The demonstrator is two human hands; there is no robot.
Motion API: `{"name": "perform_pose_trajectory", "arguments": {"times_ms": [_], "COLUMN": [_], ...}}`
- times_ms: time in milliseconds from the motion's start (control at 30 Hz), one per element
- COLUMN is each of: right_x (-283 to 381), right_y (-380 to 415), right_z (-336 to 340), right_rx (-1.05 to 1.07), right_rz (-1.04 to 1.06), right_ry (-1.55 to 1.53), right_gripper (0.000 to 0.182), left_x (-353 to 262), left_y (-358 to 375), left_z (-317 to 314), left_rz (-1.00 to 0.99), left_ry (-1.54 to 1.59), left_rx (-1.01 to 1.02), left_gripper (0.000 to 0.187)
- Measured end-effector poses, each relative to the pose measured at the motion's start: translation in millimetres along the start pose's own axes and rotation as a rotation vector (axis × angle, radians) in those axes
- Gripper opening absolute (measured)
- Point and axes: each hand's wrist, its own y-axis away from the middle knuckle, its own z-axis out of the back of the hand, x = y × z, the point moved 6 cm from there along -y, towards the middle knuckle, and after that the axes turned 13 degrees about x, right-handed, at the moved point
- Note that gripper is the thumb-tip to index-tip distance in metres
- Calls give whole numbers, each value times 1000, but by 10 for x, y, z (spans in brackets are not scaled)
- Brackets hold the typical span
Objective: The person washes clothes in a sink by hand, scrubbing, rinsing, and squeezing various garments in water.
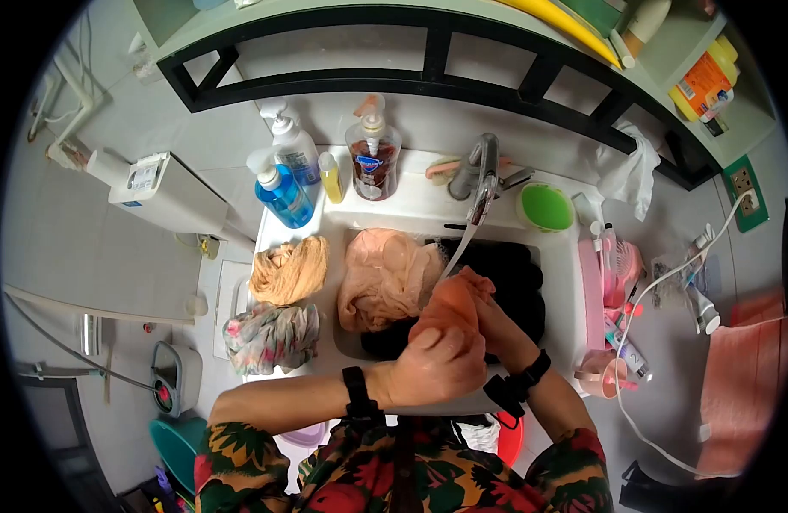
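Under the faucet [482,184], hands [449,350] hide wrung cloth [449,308].

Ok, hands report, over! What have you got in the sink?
Left hand and right hand both clamped on orange cloth, under faucet stream. Pink cloth and dark laundry crowd the sink.
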Motion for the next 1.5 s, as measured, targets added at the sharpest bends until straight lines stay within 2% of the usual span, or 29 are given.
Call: {"name": "perform_pose_trajectory", "arguments": {"times_ms": [67, 200, 267, 300, 367, 400, 467, 500, 567, 600, 633, 700, 733, 833, 867, 900, 933, 967, 1033, 1067, 1133, 1167, 1200, 1233, 1267, 1300, 1367, 1433, 1500], "right_x": [-115, -274, -202, -75, 134, 4, -89, -47, 48, 102, 104, 367, 368, 496, 457, 431, 470, 453, 156, 145, -71, -137, -262, -337, -278, -183, -137, -39, -258], "right_y": [-14, 11, 111, 120, 165, 142, 97, 109, 186, 198, 186, 196, 190, 172, 189, 204, 237, 239, 248, 222, 253, 279, 236, 193, 192, 158, 119, 75, 80], "right_z": [-38, 25, 16, -27, -31, -43, 127, 128, 64, 24, -32, -87, -90, -232, -231, -228, -226, -249, -165, -174, -118, -70, -83, -144, -162, -241, -258, -220, -102], "right_rx": [37, 41, 109, 108, -66, -69, -370, -368, -358, -394, -393, -451, -450, -311, -304, -297, -348, -347, -522, -528, -762, -768, -612, -451, -456, -403, -346, -137, -197], "right_rz": [-84, -104, -272, -272, -253, -252, 77, 82, -102, -96, -96, 228, 229, 399, 423, 444, 441, 440, 328, 332, 266, 269, 180, 91, 95, 26, -45, 30, -71], "right_ry": [-382, -505, -664, -666, -460, -460, -295, -295, -271, -231, -232, 155, 154, 483, 385, 286, 303, 303, -418, -416, -775, -776, -892, -1002, -1007, -1046, -1086, -950, -1008], "right_gripper": [13, 17, 14, 14, 24, 24, 33, 33, 42, 42, 42, 45, 45, 52, 56, 60, 79, 79, 65, 65, 41, 41, 35, 29, 29, 21, 21, 22, 24], "left_x": [-75, -129, -51, 14, 98, 198, 376, 373, 629, 668, 684, 618, 623, 336, 325, 383, 442, 440, 678, 719, 715, 723, 712, 721, 698, 693, 573, 543, 422], "left_y": [42, 142, 188, 197, 196, 174, 175, 200, 601, 685, 731, 895, 940, 865, 843, 802, 775, 753, 819, 791, 667, 612, 592, 524, 428, 385, 99, 42, -61], "left_z": [-116, -226, -234, -207, -169, -162, -120, -174, -517, -627, -676, -927, -926, -932, -902, -852, -817, -847, -761, -680, -523, -417, -387, -252, -124, -58, 169, 186, 228], "left_rz": [-58, -218, -173, -130, -66, 74, 327, 325, 1021, 1157, 1158, 1452, 1451, 1501, 1504, 1432, 1358, 1359, 1316, 1289, 1237, 1186, 1187, 1088, 978, 978, 650, 563, 335], "left_ry": [-27, -4, 67, 138, 220, 346, 598, 592, 1428, 1650, 1648, 1991, 1990, 2588, 2590, 2551, 2503, 2504, 1934, 1852, 1722, 1587, 1589, 1319, 1052, 1053, 696, 652, 587], "left_rx": [47, 132, 117, 102, 128, 127, 145, 145, -343, -572, -572, -519, -520, -202, -200, -365, -525, -526, -816, -927, -876, -833, -826, -666, -508, -500, -276, -258, -166], "left_gripper": [15, 10, 12, 14, 17, 18, 28, 28, 35, 42, 42, 40, 40, 39, 39, 36, 34, 34, 33, 28, 27, 25, 25, 25, 26, 26, 25, 25, 23]}}
